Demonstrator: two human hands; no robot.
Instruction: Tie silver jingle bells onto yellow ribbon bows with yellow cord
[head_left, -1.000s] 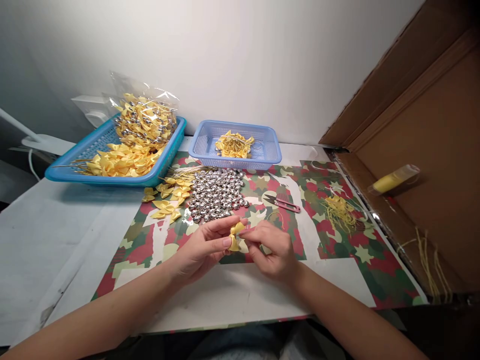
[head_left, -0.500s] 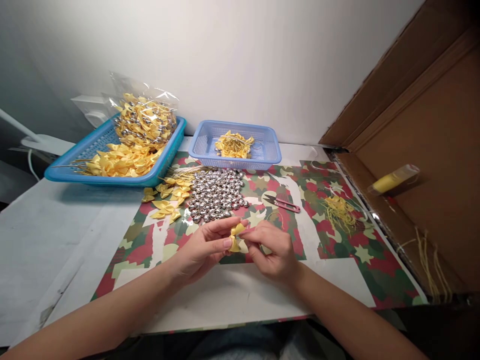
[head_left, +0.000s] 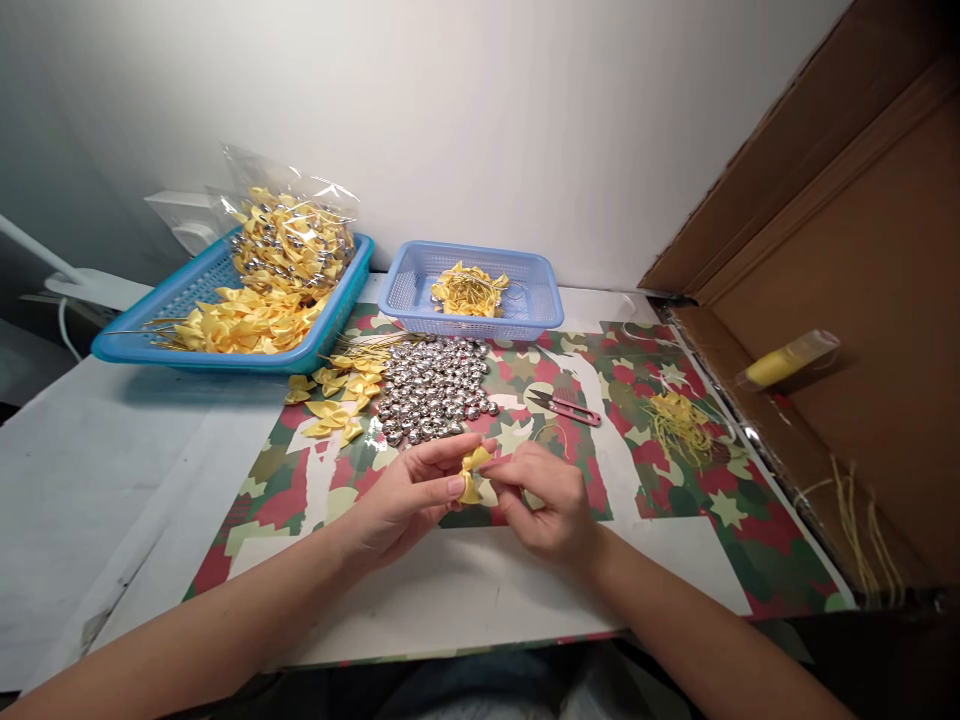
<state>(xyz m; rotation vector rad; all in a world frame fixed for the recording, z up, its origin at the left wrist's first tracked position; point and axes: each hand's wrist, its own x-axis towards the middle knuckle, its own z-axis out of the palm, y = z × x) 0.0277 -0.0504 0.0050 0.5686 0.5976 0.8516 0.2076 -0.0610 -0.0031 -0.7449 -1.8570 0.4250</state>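
My left hand [head_left: 409, 500] grips a small yellow ribbon bow [head_left: 471, 478] between thumb and fingers, held just above the near part of the table. Close against the bow's right side, my right hand [head_left: 541, 498] is closed, thumb and index finger pinched together; what they pinch is too small to make out. A spread of silver jingle bells [head_left: 433, 388] lies just beyond my hands. Left of the bells are several loose yellow bows [head_left: 334, 405] with gold cords. Thread snips [head_left: 564, 406] with a pink handle rest to the right of the bells.
A blue basket [head_left: 300, 360] at the left holds yellow bows and a clear bag [head_left: 292, 235] of belled bows. Behind the bells stands a smaller blue basket [head_left: 472, 330] with more bows. Yellow thread scraps [head_left: 681, 425] lie at right, near a cardboard wall [head_left: 847, 240] with a yellow tube [head_left: 787, 360].
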